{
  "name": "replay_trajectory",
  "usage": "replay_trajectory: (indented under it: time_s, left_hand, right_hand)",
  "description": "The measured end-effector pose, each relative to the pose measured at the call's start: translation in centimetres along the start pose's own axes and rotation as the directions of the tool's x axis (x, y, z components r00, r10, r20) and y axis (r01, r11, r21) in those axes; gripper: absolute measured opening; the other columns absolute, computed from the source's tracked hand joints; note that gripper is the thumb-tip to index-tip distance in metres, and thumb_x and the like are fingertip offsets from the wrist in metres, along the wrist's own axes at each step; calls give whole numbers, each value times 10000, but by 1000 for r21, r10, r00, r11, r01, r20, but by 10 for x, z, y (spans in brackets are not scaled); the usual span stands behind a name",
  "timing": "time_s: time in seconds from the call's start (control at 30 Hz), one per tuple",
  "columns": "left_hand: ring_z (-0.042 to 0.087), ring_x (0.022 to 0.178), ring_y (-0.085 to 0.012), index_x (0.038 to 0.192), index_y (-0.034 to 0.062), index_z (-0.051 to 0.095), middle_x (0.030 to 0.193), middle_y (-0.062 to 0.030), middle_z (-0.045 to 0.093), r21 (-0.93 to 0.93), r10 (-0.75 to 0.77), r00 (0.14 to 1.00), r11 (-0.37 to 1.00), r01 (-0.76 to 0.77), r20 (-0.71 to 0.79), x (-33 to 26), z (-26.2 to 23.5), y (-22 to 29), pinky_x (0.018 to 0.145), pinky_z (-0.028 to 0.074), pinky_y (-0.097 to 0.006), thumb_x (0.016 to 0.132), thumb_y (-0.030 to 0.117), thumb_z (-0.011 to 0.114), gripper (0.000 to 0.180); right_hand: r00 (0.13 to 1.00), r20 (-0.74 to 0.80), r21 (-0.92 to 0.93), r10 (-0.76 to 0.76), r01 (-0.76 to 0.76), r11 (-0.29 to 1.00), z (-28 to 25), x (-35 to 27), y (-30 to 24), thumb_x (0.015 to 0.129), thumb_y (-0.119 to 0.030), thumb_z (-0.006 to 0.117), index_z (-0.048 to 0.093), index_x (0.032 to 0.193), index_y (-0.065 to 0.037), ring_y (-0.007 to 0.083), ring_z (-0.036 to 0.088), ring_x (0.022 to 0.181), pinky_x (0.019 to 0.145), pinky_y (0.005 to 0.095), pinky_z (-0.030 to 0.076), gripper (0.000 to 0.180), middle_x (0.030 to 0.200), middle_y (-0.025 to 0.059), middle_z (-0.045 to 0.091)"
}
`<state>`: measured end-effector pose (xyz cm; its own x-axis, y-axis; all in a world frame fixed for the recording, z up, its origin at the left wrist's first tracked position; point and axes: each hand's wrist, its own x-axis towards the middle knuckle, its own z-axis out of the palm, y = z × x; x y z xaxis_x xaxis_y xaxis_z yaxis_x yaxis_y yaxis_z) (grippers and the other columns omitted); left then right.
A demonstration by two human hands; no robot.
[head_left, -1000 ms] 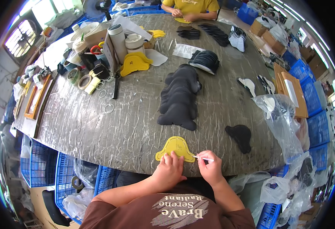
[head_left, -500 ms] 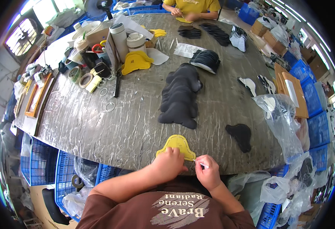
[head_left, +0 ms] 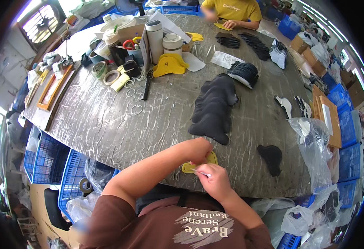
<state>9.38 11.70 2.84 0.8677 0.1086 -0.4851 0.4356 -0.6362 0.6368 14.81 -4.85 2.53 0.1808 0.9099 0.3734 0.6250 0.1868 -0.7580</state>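
1. Head view, grip: both hands close on one flat yellow shaped piece of sheet material [head_left: 197, 164] at the near table edge. Left hand [head_left: 198, 150] presses down on its top, fingers curled over it and hiding most of it. Right hand [head_left: 216, 179] pinches a thin white stick-like tool [head_left: 200, 172] between thumb and fingertips, its tip lying on the yellow piece's near edge.

2. Head view, location: yellow piece lies flat on the grey, wrinkle-textured round table [head_left: 107, 124], just in front of the person's chest.

3. Head view, surroundings: a stack of black shaped pieces [head_left: 214, 108] sits just beyond the hands, towards the table's middle. A single black shaped piece [head_left: 270, 157] lies to the right, apart from the stack. A second yellow piece [head_left: 169, 64] rests on the far side beside a tall white cylinder [head_left: 154, 35]. Rolls of tape [head_left: 107, 73] lie far left. A clear plastic bag [head_left: 312, 145] hangs over the right edge. Another person in a yellow shirt [head_left: 231, 8] works at the far edge.

4. Head view, progress (judgement): edge work on this yellow piece appears under way, not complete, since the tool is in contact. The black stack and the far yellow piece look untouched. How much of the edge is treated cannot be told.
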Motion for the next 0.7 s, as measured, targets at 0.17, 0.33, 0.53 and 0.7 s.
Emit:
replay_trajectory:
  time_s: [0.17,0.33,0.53,0.7]
  left_hand:
    - [661,749,-319,825,24,663,778,-155,674,19,52,996,999,-51,-77,2,6,-8,667,508,-402,655,181,724,240]
    - [661,770,-322,832,28,667,801,-158,678,37,71,995,997,-68,-73,5,7,-10,686,507,-404,661,196,733,249]
    - [674,710,-293,830,29,662,756,-152,675,12,27,1000,1000,-27,-1,1,3,-6,637,519,-384,669,173,727,225]
    - [676,650,-261,806,11,646,708,-150,662,14,27,1000,1000,-27,-6,-2,-1,0,590,519,-365,679,148,720,201]
  right_hand:
    - [1000,-10,-3,-28,28,1000,18,7,3,758,-29,690,590,805,-56,305,631,676,592,399,479,114,725,114,634]
    - [999,-9,-46,-40,40,998,21,7,2,748,-17,681,585,802,-57,306,630,678,591,402,476,118,723,114,632]
    - [997,82,-33,-6,9,999,18,2,2,773,-19,697,611,817,-38,302,661,711,625,358,511,98,792,121,668]
    - [984,37,70,174,-176,982,3,0,9,791,0,676,600,801,-22,272,657,670,615,325,500,79,751,137,652]
